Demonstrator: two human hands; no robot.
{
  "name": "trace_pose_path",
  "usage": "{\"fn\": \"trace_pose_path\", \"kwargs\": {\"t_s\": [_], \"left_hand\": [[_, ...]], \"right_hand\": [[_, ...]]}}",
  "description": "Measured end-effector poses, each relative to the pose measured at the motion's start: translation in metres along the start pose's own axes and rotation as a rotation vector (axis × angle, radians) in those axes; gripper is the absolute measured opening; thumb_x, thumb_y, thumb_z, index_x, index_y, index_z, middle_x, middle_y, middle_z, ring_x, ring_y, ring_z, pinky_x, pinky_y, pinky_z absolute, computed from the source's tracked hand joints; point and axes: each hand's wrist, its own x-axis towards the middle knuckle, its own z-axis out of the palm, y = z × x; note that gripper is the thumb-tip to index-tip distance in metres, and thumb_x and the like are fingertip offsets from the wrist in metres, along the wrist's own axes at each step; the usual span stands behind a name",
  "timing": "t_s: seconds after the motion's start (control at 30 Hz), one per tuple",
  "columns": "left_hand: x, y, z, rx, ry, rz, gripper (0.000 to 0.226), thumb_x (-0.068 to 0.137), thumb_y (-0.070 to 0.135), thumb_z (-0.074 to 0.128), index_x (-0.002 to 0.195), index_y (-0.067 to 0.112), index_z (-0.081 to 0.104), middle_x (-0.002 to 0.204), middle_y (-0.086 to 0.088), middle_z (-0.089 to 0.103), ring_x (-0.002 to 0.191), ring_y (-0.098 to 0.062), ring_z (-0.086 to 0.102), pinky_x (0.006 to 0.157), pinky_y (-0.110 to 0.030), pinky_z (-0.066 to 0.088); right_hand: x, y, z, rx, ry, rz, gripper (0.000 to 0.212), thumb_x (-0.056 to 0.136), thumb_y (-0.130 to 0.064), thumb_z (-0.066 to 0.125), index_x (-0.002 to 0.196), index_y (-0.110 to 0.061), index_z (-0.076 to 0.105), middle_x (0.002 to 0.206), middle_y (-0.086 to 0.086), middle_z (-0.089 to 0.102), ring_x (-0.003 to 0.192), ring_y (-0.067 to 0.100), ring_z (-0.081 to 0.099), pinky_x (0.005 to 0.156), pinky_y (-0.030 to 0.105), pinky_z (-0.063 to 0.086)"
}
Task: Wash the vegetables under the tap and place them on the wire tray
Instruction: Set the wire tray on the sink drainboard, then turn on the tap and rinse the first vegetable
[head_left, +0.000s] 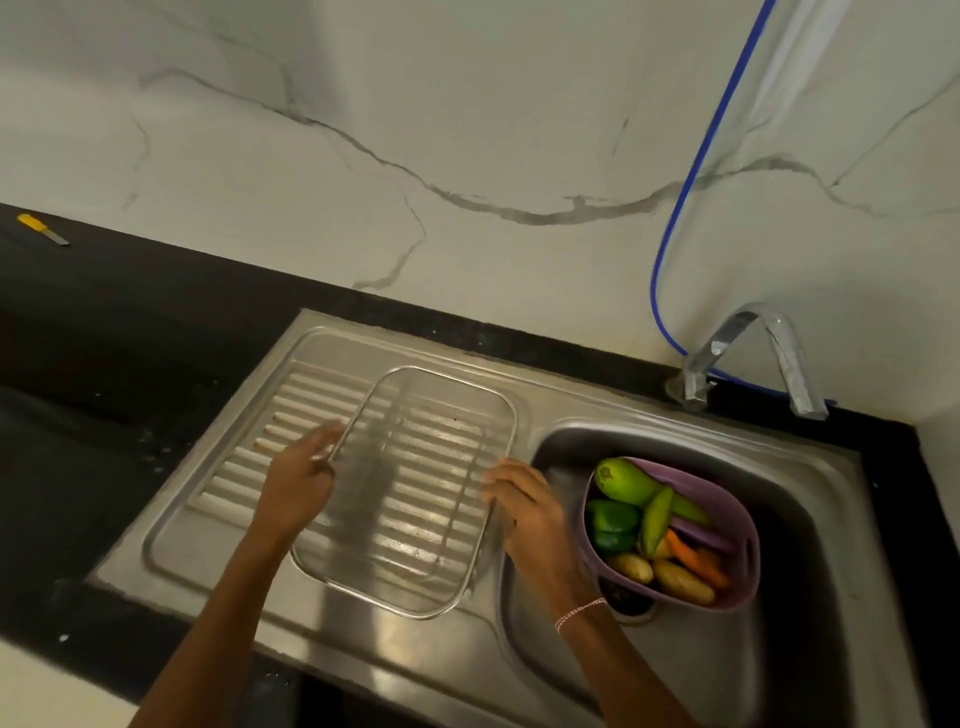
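A wire tray (511, 415) sits blurred over the ribbed drainboard (291, 405) of the steel sink unit. My left hand (298, 483) grips its left rim. Across the tray, my right hand (524, 506) holds the right rim with curled fingers. In the sink basin (810, 499) to the right stands a purple basket (748, 525) holding the vegetables: a large green gourd (626, 480), a green pepper (613, 525), a carrot (696, 561) and potatoes (683, 582). The steel tap (748, 353) stands behind the basin, with no water visible.
A blue-edged clear hose (691, 182) runs down the marble wall to the tap's base. A yellow-handled knife (41, 228) lies far left on the black counter (130, 322). The wall corner closes in the right side of the sink.
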Motion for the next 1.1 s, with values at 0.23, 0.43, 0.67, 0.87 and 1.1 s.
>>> {"fn": "trace_pose_path", "kwargs": {"t_s": [0.23, 0.43, 0.67, 0.87, 1.1], "left_hand": [[-0.076, 0.089, 0.078, -0.019, 0.455, 0.464, 0.015, 0.099, 0.009, 0.055, 0.106, 0.012, 0.067, 0.108, -0.002, 0.068, 0.103, -0.019, 0.062, 0.094, -0.033, 0.046], [-0.090, 0.122, 0.227, -0.210, 0.085, 0.621, 0.021, 0.095, 0.000, 0.057, 0.098, 0.016, 0.070, 0.097, 0.010, 0.068, 0.094, -0.006, 0.066, 0.082, -0.022, 0.050], [-0.043, 0.063, 0.323, 0.523, 0.010, 0.568, 0.037, 0.100, 0.037, 0.039, 0.129, 0.018, 0.052, 0.119, -0.007, 0.054, 0.099, -0.032, 0.059, 0.078, -0.047, 0.050], [-0.044, 0.059, 0.330, 0.524, 0.016, 0.604, 0.038, 0.103, 0.034, 0.046, 0.136, 0.016, 0.048, 0.124, -0.009, 0.056, 0.103, -0.032, 0.062, 0.082, -0.048, 0.050], [-0.039, 0.055, 0.322, 0.481, -0.015, 0.573, 0.031, 0.104, 0.040, 0.047, 0.129, 0.020, 0.047, 0.130, -0.008, 0.052, 0.107, -0.034, 0.063, 0.085, -0.048, 0.053]], "right_hand": [[-0.053, 0.055, -0.099, -0.311, 0.224, 0.284, 0.021, 0.101, -0.028, 0.058, 0.116, -0.030, 0.072, 0.117, -0.006, 0.073, 0.108, 0.018, 0.068, 0.103, 0.041, 0.053], [-0.076, 0.136, -0.160, -0.442, 0.244, 0.552, 0.010, 0.098, -0.021, 0.068, 0.106, -0.018, 0.075, 0.106, 0.006, 0.076, 0.099, 0.029, 0.070, 0.090, 0.036, 0.053], [-0.105, 0.180, -0.145, -0.592, 0.082, 0.418, 0.007, 0.094, -0.021, 0.071, 0.086, -0.020, 0.070, 0.086, 0.003, 0.073, 0.083, 0.026, 0.069, 0.070, 0.030, 0.043], [-0.115, 0.186, -0.147, -0.577, 0.046, 0.485, 0.014, 0.097, -0.030, 0.062, 0.089, -0.022, 0.071, 0.087, -0.002, 0.073, 0.082, 0.020, 0.066, 0.066, 0.027, 0.040], [-0.110, 0.186, -0.155, -0.561, -0.050, 0.528, 0.020, 0.096, -0.035, 0.063, 0.087, -0.021, 0.072, 0.085, -0.003, 0.071, 0.078, 0.018, 0.058, 0.074, 0.030, 0.049]]}}
